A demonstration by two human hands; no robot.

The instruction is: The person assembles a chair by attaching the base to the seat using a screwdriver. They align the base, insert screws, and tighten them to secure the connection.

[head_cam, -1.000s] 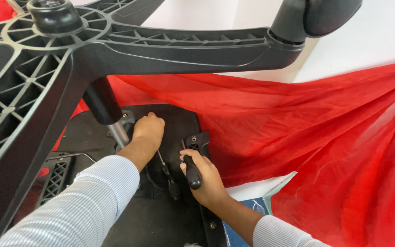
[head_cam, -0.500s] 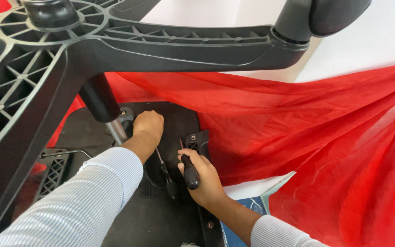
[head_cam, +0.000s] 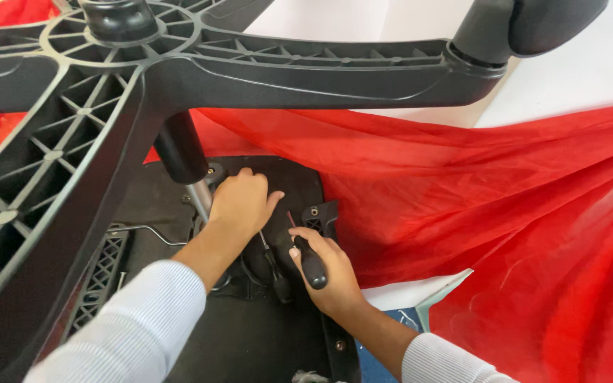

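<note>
An upturned office chair fills the view: its black star base (head_cam: 200, 64) is near the camera, and the black underside of the seat (head_cam: 250, 333) lies below. My left hand (head_cam: 243, 202) rests with curled fingers on the seat mechanism next to the metal gas column (head_cam: 200, 198). My right hand (head_cam: 328, 273) grips the black handle of a screwdriver (head_cam: 311, 264), its thin shaft pointing up toward a black bracket (head_cam: 321, 215). A second black-handled screwdriver (head_cam: 277, 273) lies on the seat between my hands.
Sheer red cloth (head_cam: 505, 220) is spread over the white surface (head_cam: 583, 78) to the right and behind. A black castor (head_cam: 533, 25) sticks out at top right. A wire lever (head_cam: 143, 230) and a mesh panel (head_cam: 101, 276) lie at the left.
The view has shifted slightly. My left hand has moved a little on the mechanism; my right hand keeps the screwdriver in nearly the same place.
</note>
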